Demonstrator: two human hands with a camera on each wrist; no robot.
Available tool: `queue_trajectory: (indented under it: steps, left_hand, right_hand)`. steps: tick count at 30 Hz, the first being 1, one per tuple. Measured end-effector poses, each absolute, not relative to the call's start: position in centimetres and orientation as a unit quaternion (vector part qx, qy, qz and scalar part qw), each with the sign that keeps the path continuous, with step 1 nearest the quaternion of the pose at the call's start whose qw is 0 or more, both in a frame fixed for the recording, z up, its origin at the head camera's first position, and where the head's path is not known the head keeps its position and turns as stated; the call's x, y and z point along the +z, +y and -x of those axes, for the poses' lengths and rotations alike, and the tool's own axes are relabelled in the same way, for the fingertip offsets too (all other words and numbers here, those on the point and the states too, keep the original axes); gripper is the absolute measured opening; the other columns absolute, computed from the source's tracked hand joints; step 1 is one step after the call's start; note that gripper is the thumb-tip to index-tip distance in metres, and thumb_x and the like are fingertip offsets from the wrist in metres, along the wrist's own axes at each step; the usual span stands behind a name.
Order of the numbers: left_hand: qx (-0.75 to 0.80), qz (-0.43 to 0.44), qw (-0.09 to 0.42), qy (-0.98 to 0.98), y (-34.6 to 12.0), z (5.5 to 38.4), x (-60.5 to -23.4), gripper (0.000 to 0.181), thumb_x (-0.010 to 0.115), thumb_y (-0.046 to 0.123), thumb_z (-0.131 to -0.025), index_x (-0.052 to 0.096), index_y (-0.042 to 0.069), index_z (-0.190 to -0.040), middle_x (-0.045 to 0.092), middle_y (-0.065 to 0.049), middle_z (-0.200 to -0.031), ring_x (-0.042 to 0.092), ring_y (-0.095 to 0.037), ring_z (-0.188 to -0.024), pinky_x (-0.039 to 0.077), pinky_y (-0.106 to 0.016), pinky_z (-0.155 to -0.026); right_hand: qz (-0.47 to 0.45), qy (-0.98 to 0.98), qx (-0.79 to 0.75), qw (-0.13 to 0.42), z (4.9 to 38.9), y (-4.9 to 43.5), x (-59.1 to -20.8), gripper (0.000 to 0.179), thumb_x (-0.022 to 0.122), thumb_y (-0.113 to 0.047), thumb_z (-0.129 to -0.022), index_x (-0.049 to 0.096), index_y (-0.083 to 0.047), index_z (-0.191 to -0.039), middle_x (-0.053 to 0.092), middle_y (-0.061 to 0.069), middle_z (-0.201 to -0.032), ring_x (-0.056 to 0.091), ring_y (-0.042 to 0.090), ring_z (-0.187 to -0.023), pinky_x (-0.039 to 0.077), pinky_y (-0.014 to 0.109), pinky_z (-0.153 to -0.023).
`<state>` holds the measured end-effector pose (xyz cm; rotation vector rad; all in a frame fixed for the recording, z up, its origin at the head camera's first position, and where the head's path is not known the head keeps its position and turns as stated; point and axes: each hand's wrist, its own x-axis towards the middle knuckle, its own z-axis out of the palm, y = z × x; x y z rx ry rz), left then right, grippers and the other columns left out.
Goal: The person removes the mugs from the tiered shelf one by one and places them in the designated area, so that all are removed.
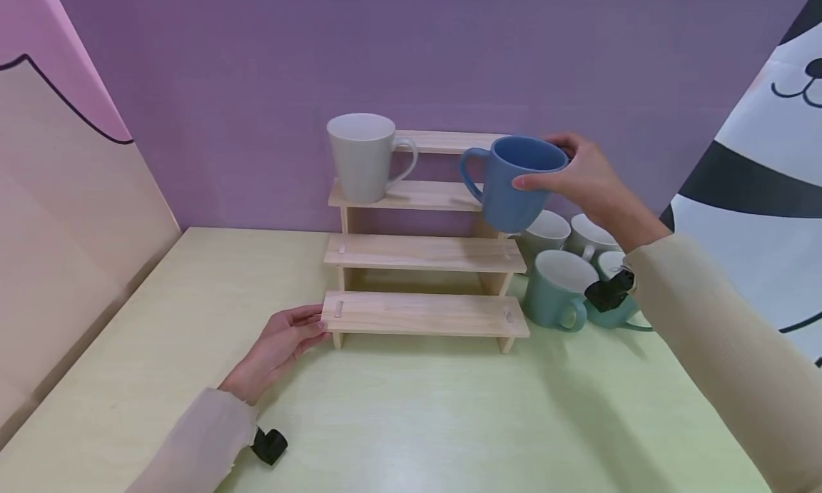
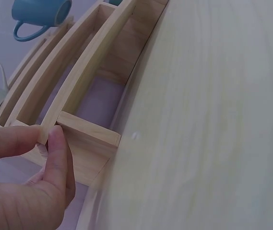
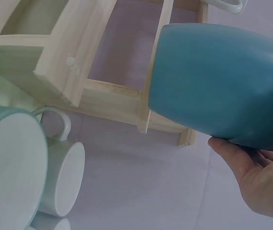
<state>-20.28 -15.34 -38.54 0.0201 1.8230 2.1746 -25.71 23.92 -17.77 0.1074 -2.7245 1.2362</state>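
Note:
A stepped wooden rack (image 1: 424, 254) with bare shelf boards stands on the table. My left hand (image 1: 282, 347) pinches the left end of its lowest board, thumb and fingers on either side of the edge in the left wrist view. Up at the rack's right side, my right hand (image 1: 587, 175) grips a blue mug (image 1: 516, 193) by its rim and side, thumb on the front. The mug is upright, its handle facing left, and overlaps the upper shelves in the head view. A white mug (image 1: 362, 161) sits at the left end of the second shelf from the top, handle to the right.
Several mugs crowd the table right of the rack, among them a green mug (image 1: 560, 293) with a white inside and a white mug (image 1: 591, 232). A purple wall (image 1: 257, 86) rises close behind the rack. The pale wooden table (image 1: 398, 414) stretches out in front.

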Motion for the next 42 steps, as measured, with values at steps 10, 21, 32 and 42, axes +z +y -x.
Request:
queue_trajectory:
  steps: [10,21,32,42]
  left_hand:
    - [0.763,-0.021,0.153,0.628,-15.8,20.1,-38.1,0.051,0.046,-0.01,-0.093,0.026,-0.018,-0.14,0.054,-0.002,-0.1,0.06,-0.004,-0.086,0.056,-0.016,-0.084]
    - [0.763,-0.024,0.161,0.626,-16.1,19.9,-37.8,0.053,0.047,-0.008,-0.094,0.025,-0.016,-0.141,0.055,-0.002,-0.102,0.061,-0.004,-0.088,0.055,-0.016,-0.085]
    - [0.765,-0.03,0.16,0.624,-16.4,19.8,-38.1,0.053,0.046,-0.008,-0.094,0.023,-0.017,-0.141,0.055,-0.001,-0.102,0.062,-0.004,-0.088,0.055,-0.016,-0.084]
    - [0.757,-0.031,0.163,0.632,-16.4,19.8,-38.0,0.053,0.047,-0.008,-0.094,0.024,-0.017,-0.141,0.056,-0.001,-0.102,0.062,-0.004,-0.088,0.055,-0.017,-0.086]
  right_hand:
    - [-0.03,-0.914,0.395,0.085,23.8,25.9,-18.9,0.093,0.076,-0.042,-0.077,0.026,-0.008,-0.148,0.036,0.018,-0.144,0.039,0.039,-0.126,0.038,0.063,-0.106]
    - [-0.005,-0.921,0.379,0.095,21.4,28.3,-19.2,0.083,0.074,-0.038,-0.081,0.03,-0.011,-0.146,0.039,0.013,-0.138,0.043,0.028,-0.118,0.044,0.055,-0.101]
    - [0.002,-0.933,0.344,0.11,19.7,30.9,-20.0,0.076,0.075,-0.037,-0.081,0.036,-0.012,-0.142,0.045,0.001,-0.123,0.044,0.013,-0.103,0.045,0.018,-0.074]
    - [0.011,-0.934,0.339,0.116,18.3,33.4,-21.0,0.075,0.074,-0.034,-0.082,0.035,-0.009,-0.142,0.043,-0.006,-0.118,0.042,0.007,-0.096,0.043,0.007,-0.065]
